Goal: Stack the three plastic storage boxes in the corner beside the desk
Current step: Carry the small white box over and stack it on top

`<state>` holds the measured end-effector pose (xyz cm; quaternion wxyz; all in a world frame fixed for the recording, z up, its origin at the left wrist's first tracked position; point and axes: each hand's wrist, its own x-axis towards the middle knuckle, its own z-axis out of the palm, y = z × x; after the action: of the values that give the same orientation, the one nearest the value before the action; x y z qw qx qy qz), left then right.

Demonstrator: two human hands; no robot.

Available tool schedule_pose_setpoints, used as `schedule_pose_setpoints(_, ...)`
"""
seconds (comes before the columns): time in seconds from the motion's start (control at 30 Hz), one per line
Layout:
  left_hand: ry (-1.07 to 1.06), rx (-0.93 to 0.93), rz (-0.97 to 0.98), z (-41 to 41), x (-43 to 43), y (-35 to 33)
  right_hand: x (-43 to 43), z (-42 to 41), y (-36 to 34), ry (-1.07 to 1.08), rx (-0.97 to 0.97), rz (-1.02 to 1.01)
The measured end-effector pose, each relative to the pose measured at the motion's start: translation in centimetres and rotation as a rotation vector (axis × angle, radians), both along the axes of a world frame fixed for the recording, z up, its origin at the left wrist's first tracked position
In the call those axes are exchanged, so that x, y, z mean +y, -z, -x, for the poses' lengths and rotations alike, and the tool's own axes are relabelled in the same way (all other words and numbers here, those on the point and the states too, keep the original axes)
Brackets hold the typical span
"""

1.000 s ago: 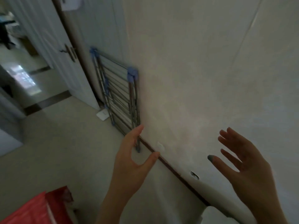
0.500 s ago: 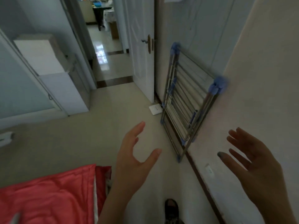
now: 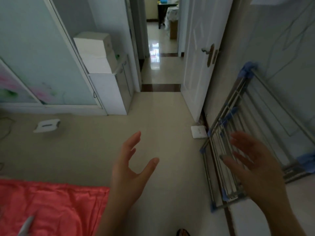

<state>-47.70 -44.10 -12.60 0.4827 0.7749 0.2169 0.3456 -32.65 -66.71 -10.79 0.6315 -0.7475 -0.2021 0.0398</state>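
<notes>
Down at the lower left lies one red bedspread (image 3: 51, 210), its edge reaching the left forearm. Above it, on the left wall, stands one sliding panel (image 3: 18, 89) with a pink and green flower print, and on the beige floor (image 3: 95, 147) before it sits one flat white device (image 3: 46, 126). Further right, one stack of white boxes (image 3: 92, 51), seemingly three tiers, rests on one low white cabinet (image 3: 109, 94) beside the doorway; whether these are the plastic storage boxes cannot be told. The left hand (image 3: 127, 171) hovers over the floor at centre, palm turned right, its fingers spread and loosely bent, thumb wide, holding nothing. Beyond it one corridor (image 3: 160, 65) with a glossy floor runs away from the camera. One white door (image 3: 194, 74) stands open to its right, with one brass handle plate (image 3: 210, 54). At the door's foot lies one small white square plate (image 3: 198, 132). Just beside that, one folded metal drying rack (image 3: 219, 167) with blue joints leans on the right wall. The right hand (image 3: 254, 169), somewhat blurred, is held up in front of the rack, palm facing left, fingers straight and apart, gripping nothing. One shoe tip (image 3: 183, 232) shows at the bottom edge.
</notes>
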Motion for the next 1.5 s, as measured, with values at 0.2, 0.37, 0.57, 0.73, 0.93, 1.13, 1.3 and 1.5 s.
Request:
schedule_pose_setpoints(0.2, -0.108, -0.027, -0.022, -5.0, 4.1, -0.8, 6.0, -7.7, -1.6, -0.154, 0.022, -0.009)
schedule_pose_setpoints(0.37, -0.202, -0.029, -0.022, -7.9, 8.9, -1.0, 13.2, -13.0, -2.0, -0.262, -0.022, -0.026)
schedule_pose_setpoints(0.57, -0.294, -0.031, -0.021, -10.1, 16.9, -0.5, 23.5, -16.6, -1.4, -0.384, -0.045, -0.030)
schedule_pose_setpoints(0.73, -0.339, -0.028, -0.021, -11.9, 25.7, -0.4, 33.6, -18.7, -0.7, -0.431, -0.049, -0.034)
schedule_pose_setpoints(0.93, -0.374, -0.007, -0.020, -13.1, 36.2, -0.6, 46.5, -20.2, -0.8, -0.491, -0.041, -0.023)
schedule_pose_setpoints(1.13, -0.450, 0.000, -0.036, -13.2, 45.5, -0.6, 57.4, -21.3, -0.9, -0.551, -0.055, -0.026)
schedule_pose_setpoints(1.3, -0.529, 0.023, -0.042, -12.8, 51.4, -0.5, 64.7, -22.0, -1.2, -0.617, -0.065, -0.043)
schedule_pose_setpoints(1.5, -0.685, 0.064, -0.046, -12.3, 57.7, -0.1, 74.3, -22.8, -0.4, -0.785, -0.036, -0.046)
